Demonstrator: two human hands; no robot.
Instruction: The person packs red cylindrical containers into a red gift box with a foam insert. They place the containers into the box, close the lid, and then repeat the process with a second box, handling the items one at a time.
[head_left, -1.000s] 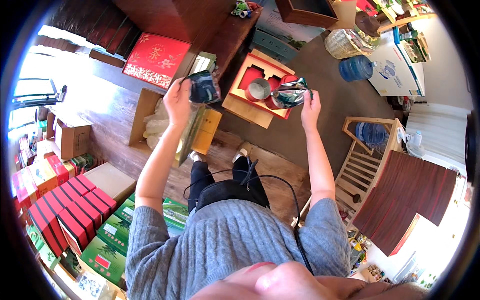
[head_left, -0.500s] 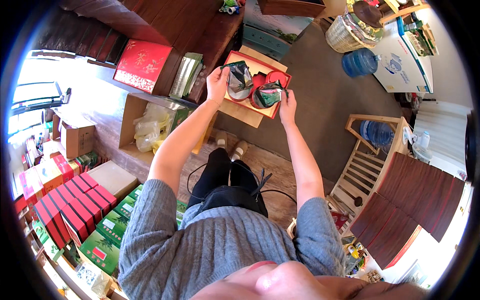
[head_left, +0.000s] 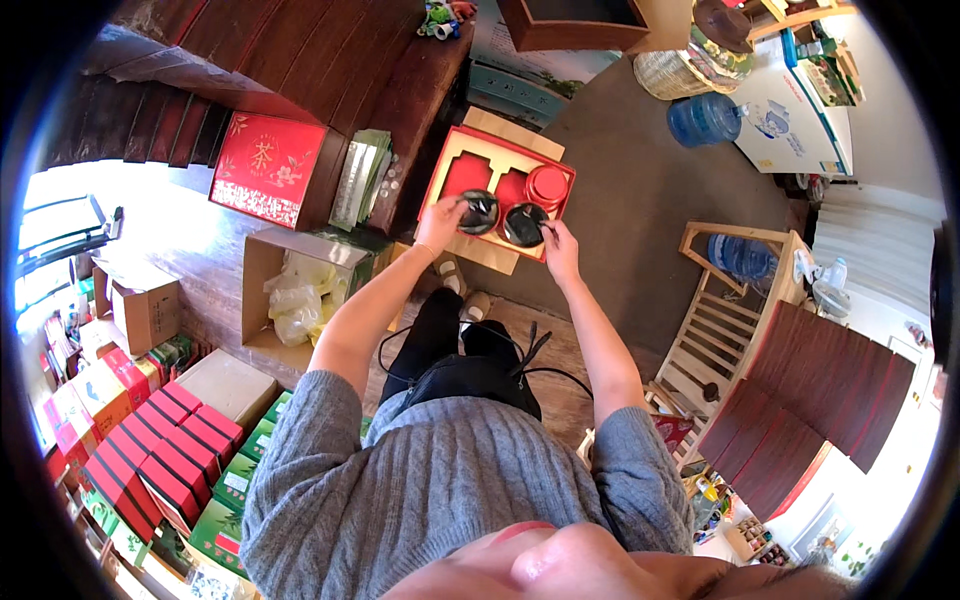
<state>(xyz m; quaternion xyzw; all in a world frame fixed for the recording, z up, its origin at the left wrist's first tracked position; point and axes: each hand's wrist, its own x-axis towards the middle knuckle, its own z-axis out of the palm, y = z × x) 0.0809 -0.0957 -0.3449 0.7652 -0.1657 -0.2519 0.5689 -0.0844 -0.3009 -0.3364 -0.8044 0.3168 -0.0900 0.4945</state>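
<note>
Both my hands are at the near side of an open red gift box (head_left: 440, 160) with a cream insert and red-lined recesses. There, two round red tins stand side by side, their mouths filled with dark, shiny foil bags. My left hand (head_left: 440, 222) has its fingers pinched at the left foil bag (head_left: 480, 212). With thumb and fingers together, my right hand (head_left: 562, 252) grips the edge of the right foil bag (head_left: 524, 226). A round red lid or tin (head_left: 548, 185) sits in the box's right end. What lies inside the bags cannot be made out.
The box rests on a wooden stool (head_left: 485, 252). To the left are a carton of plastic bags (head_left: 300, 300), green packets (head_left: 360, 180) and a dark wooden cabinet. Stacked red boxes (head_left: 180, 450) stand at lower left. A slatted wooden chair (head_left: 705, 345) and water bottle (head_left: 705, 122) are right.
The foil bags, spread wide and crinkled before, now look round and dark within the tins. Both hands have come down toward the box's near edge. The whole view has shifted slightly.
</note>
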